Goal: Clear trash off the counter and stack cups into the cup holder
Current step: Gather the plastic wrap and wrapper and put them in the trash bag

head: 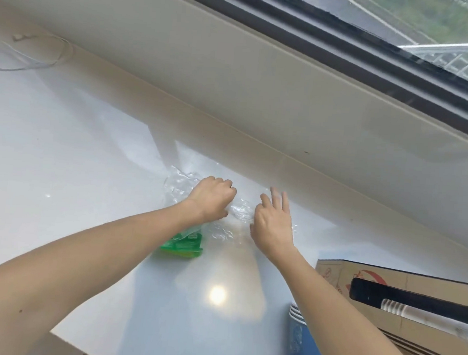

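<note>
Near the back edge of the counter (63, 143), both bare hands work on a crumpled sheet of clear plastic wrap (181, 186) lying on the white surface. Left hand (212, 199): fingers curled into a closed fist, bunching the wrap beneath the palm, with crinkled film protruding to the left of the knuckles. Right hand (272, 224): fingers spread and extended toward the back edge, palm down, resting on or just above a further portion of the same film; whether it grips anything cannot be determined. A bright fold of the wrap is visible in the gap between the two hands. A green packet (182, 244) lies just beside the left wrist, on the side toward the front edge, partly covered by film. A stack of blue paper cups (300, 345) lies near the front right corner of the counter, partly hidden under the right forearm. A cardboard box (402, 294) with a black cut-out window rests at the right edge, close to the cups. A loop of thin white cord (28, 57) lies at the far left along the back edge, well apart from the hands. A window (403, 31) runs above the sill behind the counter.
</note>
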